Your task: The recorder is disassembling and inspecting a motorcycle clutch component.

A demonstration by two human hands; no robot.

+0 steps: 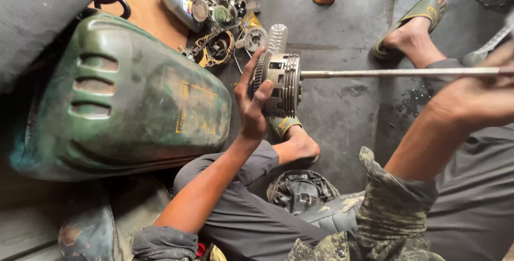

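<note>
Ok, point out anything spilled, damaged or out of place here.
Dark wet stains blotch the concrete floor under the long rod. Loose engine parts lie scattered beside the scuffed green tank. The clutch pack in the left hand looks intact.

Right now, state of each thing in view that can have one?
Left hand: gripping clutch pack, held off the floor.
Right hand: closed on long metal rod, rod tip in the clutch pack.
Green fuel tank: off the bike, lying on the floor.
Plastic bottle: lying down, capped.
</note>
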